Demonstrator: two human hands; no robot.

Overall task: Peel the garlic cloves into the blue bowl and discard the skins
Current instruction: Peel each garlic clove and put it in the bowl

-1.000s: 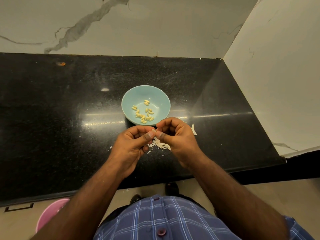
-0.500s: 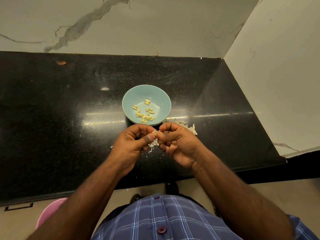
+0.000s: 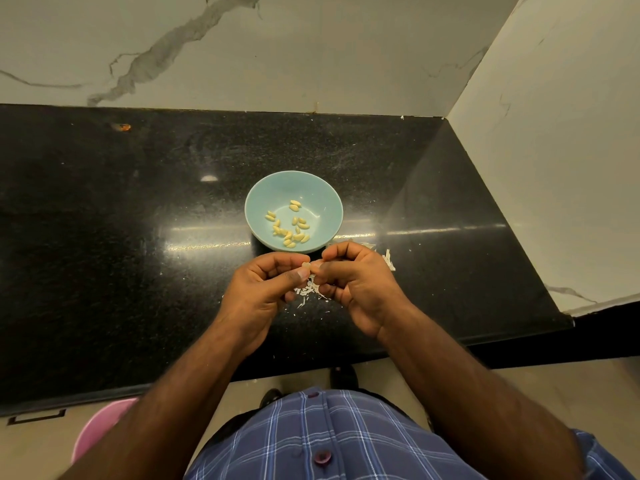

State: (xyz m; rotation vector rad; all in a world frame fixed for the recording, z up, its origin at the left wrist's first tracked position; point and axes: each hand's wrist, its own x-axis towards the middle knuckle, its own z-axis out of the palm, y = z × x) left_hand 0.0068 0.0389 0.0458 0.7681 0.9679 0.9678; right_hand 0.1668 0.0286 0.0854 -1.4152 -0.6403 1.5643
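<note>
Head view, left to right. At 7 o'clock, low beside the counter, a pink bin (image 3: 104, 431) shows only partly; if that is where skins go, it sits well away from the work. The left hand (image 3: 266, 289) curls its fingers and thumb around a small garlic clove (image 3: 306, 265), pinching it just short of the blue bowl (image 3: 325, 202), whose near rim lies at 12 o'clock from the knuckles. Peeled cloves (image 3: 289, 226) lie on the bowl's floor. The right hand (image 3: 356, 282) meets the left at the same clove, fingertips narrowed on its tip or skin; which, I cannot tell. Loose skins (image 3: 310, 291) lie on the black counter (image 3: 104, 237) under both hands and at 3 o'clock.

Risks, as I judge them: a slick clove could pop from the pinch and skitter off the counter's near edge, and skin flakes could drift into the bowl, being so close.
</note>
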